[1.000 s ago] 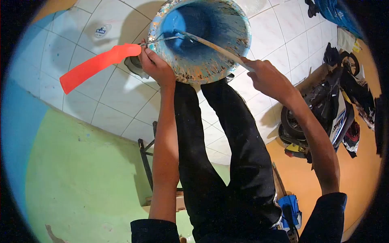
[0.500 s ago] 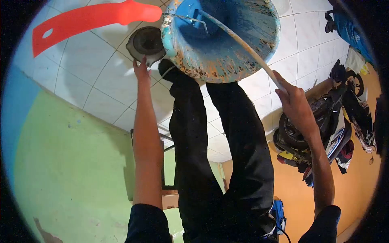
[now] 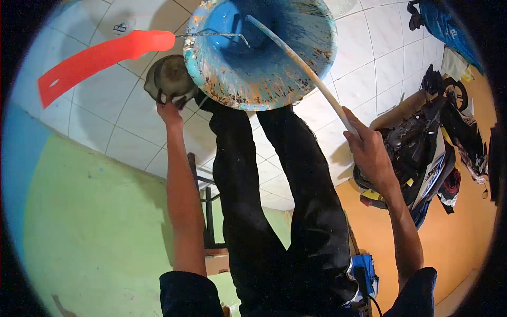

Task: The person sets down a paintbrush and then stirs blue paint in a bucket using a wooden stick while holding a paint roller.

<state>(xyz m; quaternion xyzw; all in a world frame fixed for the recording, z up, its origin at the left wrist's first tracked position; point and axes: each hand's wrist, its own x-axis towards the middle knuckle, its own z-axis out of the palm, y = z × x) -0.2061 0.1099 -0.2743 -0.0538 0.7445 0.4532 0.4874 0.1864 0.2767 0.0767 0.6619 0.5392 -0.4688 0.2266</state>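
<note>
At the near edge of my feed are the two dark sleeves [image 3: 190, 293], with a bare forearm reaching forward from each, and between them the black trousers [image 3: 245, 211]. My right hand [image 3: 371, 153] is closed around a long pale stick [image 3: 322, 87], thumb and fingers wrapped at its near end; the stick slants over the rim, its far tip inside the bucket. My left hand [image 3: 170, 111] has its fingers clasped on the near edge of a dark grey pot [image 3: 170, 76]; whether the pot touches the floor I cannot tell. That pot sits left of the blue bucket [image 3: 303, 74], close by it, and the bucket, its inner wall streaked with orange, black and turquoise paint, stands beyond the trouser legs. Across the bucket's left rim I see a red-handled tool [image 3: 105, 58], its handle sticking out to the left and its thin, bent metal rod over the opening. All around runs the white tiled floor [image 3: 127, 95]. To the left I have the green wall [image 3: 95, 211], with a black metal frame [image 3: 207, 211] beside it; to the right, a motorbike [image 3: 412, 148] by the orange wall [image 3: 449, 248], and a blue bag [image 3: 449, 31] at upper right.
</note>
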